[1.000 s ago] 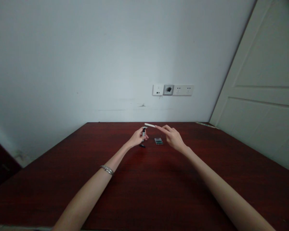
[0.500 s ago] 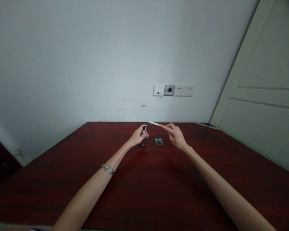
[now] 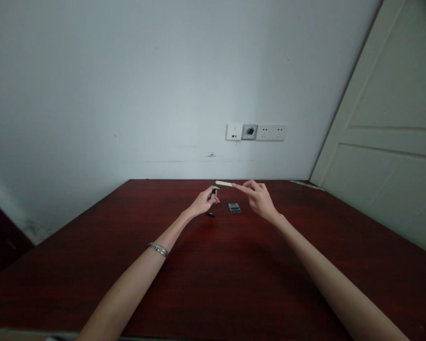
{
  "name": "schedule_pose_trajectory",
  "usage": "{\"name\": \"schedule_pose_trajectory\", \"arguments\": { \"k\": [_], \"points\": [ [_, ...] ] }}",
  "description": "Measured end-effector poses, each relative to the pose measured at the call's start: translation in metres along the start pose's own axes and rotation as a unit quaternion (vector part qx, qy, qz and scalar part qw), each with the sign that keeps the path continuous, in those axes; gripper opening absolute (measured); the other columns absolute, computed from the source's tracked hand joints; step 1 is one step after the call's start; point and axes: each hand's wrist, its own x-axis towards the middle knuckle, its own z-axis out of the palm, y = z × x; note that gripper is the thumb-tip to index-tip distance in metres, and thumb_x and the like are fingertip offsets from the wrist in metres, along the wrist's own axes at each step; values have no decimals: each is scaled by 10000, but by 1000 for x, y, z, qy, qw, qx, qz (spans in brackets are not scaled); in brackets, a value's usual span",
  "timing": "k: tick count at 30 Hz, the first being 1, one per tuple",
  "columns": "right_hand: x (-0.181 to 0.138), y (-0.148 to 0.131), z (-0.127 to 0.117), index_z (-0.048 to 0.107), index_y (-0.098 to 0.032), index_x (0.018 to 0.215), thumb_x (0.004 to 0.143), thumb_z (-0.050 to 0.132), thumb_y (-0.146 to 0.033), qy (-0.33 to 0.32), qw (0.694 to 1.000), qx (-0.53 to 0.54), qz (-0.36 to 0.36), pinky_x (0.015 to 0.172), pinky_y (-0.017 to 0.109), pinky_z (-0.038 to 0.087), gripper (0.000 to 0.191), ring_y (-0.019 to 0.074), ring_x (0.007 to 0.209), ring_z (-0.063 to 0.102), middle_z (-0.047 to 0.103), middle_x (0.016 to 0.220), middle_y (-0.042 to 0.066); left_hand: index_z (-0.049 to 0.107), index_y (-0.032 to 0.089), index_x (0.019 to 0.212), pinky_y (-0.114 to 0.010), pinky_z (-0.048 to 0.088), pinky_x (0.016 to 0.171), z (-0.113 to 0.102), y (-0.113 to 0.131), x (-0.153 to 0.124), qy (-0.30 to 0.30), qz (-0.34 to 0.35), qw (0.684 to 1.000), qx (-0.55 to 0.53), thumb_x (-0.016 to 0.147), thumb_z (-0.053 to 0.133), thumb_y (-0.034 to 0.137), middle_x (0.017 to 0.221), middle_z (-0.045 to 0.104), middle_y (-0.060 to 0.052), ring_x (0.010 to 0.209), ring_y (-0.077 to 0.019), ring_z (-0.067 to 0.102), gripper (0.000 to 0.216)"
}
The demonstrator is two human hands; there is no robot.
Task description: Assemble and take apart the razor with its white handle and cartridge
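Observation:
My left hand (image 3: 201,202) is closed round a small black-and-grey tool (image 3: 213,194) with a silvery, T-shaped top, held upright but leaning a little to the right. In my right hand (image 3: 258,199) is a thin white stick (image 3: 223,183), pinched at its right end between the fingers. Its free end points left, close above the silvery top; whether the two touch I cannot tell. Below my left hand a small black piece (image 3: 210,214) lies on the table. Between the hands lies a small flat clear case (image 3: 235,208) with dark teal contents.
The dark red wooden table (image 3: 213,284) runs back to a pale wall (image 3: 184,94) with a row of sockets (image 3: 257,132). A white panelled door (image 3: 386,142) stands at the right. A thin pale strip (image 3: 307,185) lies at the table's far right edge.
The white stick has shifted slightly left and down, nearer the tool's silvery top. The tool in my left hand now leans more to the right.

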Motion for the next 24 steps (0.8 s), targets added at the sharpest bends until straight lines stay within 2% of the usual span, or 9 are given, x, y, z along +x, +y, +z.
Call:
{"name": "schedule_pose_trajectory", "arguments": {
  "k": [3, 10, 18, 24],
  "points": [
    [1, -5, 2, 395, -365, 1330, 813, 344, -1, -9, 1000, -2, -13, 821, 310, 309, 635, 155, 876, 485, 528, 1031, 48, 447, 160, 875, -261, 469, 713, 0, 3, 1, 4, 0, 1000, 2, 719, 488, 56, 790, 638, -34, 756, -133, 618, 192],
    [-3, 7, 5, 447, -359, 1298, 811, 328, 8, 9, 1000, 5, 7, 830, 314, 304, 622, 148, 863, 492, 531, 1001, 45, 437, 167, 874, -260, 465, 722, -3, 0, 2, -5, 4, 1000, -10, 730, 480, 66, 773, 635, -24, 738, -124, 617, 180],
    [-2, -5, 9, 428, -362, 1312, 820, 333, -2, 0, 1000, 25, 2, 825, 310, 312, 617, 156, 893, 490, 529, 1004, 47, 448, 166, 877, -272, 459, 750, -1, 0, 3, 9, 17, 1000, 3, 730, 486, 74, 790, 633, -28, 778, -138, 619, 178],
    [-8, 5, 12, 492, -334, 1273, 818, 332, 6, 37, 999, 19, 1, 815, 301, 326, 590, 151, 867, 488, 522, 986, 49, 451, 165, 859, -256, 455, 759, -3, 2, 3, 12, 30, 999, 7, 737, 485, 70, 791, 625, -23, 789, -131, 615, 159]
  ]
}}
